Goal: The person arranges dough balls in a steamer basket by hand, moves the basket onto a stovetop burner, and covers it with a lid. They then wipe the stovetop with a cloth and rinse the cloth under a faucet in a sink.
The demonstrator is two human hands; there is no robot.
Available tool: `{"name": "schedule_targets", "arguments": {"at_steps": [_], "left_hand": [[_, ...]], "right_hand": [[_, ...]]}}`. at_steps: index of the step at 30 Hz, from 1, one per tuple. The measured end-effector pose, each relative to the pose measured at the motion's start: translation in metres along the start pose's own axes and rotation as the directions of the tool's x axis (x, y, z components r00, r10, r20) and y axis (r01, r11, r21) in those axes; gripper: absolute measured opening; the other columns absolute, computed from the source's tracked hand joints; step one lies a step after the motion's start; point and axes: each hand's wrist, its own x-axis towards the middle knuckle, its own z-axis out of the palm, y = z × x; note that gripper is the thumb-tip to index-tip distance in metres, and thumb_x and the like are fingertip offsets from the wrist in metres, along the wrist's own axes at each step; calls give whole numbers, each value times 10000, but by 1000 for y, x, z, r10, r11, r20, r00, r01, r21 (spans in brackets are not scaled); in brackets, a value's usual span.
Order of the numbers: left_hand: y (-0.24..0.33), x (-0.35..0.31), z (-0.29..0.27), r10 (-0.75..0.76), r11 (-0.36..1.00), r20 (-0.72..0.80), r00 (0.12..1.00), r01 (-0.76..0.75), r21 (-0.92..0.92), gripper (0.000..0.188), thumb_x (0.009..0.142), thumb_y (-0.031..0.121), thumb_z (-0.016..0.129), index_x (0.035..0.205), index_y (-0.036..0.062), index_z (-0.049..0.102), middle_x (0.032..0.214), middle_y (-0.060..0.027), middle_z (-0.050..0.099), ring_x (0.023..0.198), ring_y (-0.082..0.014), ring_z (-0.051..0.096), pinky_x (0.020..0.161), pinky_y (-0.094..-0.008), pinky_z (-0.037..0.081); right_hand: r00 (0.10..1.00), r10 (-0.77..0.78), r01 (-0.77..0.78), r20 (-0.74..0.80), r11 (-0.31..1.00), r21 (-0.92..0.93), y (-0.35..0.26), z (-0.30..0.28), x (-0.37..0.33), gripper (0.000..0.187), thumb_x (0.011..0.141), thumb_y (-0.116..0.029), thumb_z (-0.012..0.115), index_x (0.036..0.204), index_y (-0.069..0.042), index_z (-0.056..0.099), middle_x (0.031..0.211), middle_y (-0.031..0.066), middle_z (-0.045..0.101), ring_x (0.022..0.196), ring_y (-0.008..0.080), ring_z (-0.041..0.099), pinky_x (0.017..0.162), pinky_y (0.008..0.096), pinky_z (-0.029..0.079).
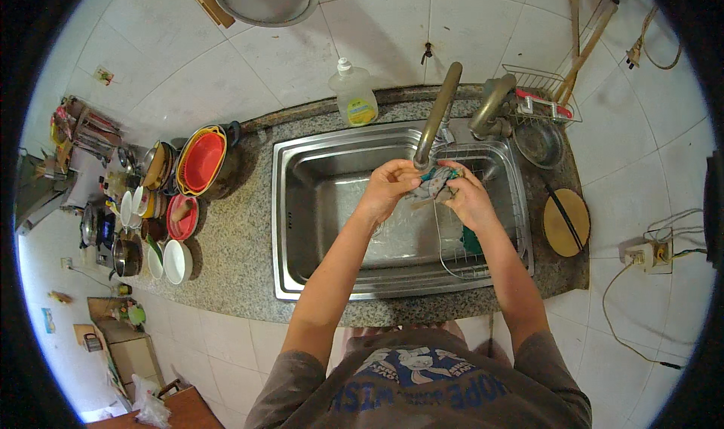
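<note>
Both my hands are raised over the stainless steel sink (pixel 317 225), just under the spout of the faucet (pixel 439 112). Bunched between them is a patterned cloth (pixel 436 186), pale with teal patches. My left hand (pixel 391 189) pinches its left side with closed fingers. On the other side my right hand (pixel 469 199) grips the cloth, its fingers curled around the edge. Under my right forearm, a wire rack (pixel 460 272) lies in the right part of the sink with a dark green pad (pixel 471 240) in it.
Behind the sink stands a clear soap bottle (pixel 353 93). To the right are a metal bowl (pixel 538 142) and a round board (pixel 562 229) with dark chopsticks across it. Red basins (pixel 202 161), white bowls (pixel 178 261) and several pots crowd the left counter.
</note>
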Motion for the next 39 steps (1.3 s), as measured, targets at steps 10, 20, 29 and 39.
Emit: {"name": "schedule_targets", "arguments": {"at_steps": [10, 20, 29, 39], "left_hand": [[-4, 0, 0, -146, 982, -101, 984, 156, 106, 101, 828, 132, 572, 865, 38, 575, 747, 27, 548, 655, -71, 483, 602, -200, 380], [14, 4, 2, 35, 958, -200, 979, 24, 285, 117, 862, 172, 529, 832, 59, 535, 744, 34, 486, 689, -64, 428, 644, -194, 352], [43, -5, -12, -76, 717, 21, 997, 40, 696, 228, 883, 289, 491, 941, 70, 512, 931, -5, 537, 797, -82, 466, 709, -247, 406], [-18, -3, 64, 254, 154, 51, 966, -93, 984, 329, 835, 343, 523, 804, 25, 601, 679, -192, 578, 627, -332, 577, 599, -387, 449]], "right_hand": [[994, -86, 104, 61, 875, -472, 3, -6, 6, 351, 766, -132, 602, 1094, -34, 523, 1012, 53, 540, 932, 144, 499, 773, 269, 390], [978, -144, 186, 153, 251, -950, -12, -1, 6, 301, 675, -168, 711, 906, -13, 595, 823, 63, 565, 759, 159, 545, 668, 277, 431], [969, -228, 219, 92, 630, -745, -2, -19, 24, 193, 821, -182, 584, 905, -14, 539, 805, 24, 509, 759, 109, 490, 672, 256, 399], [944, -46, 53, -325, 999, 13, 32, -2, 55, 304, 819, -393, 577, 859, -91, 562, 805, -12, 520, 752, 88, 467, 666, 237, 375]]}}
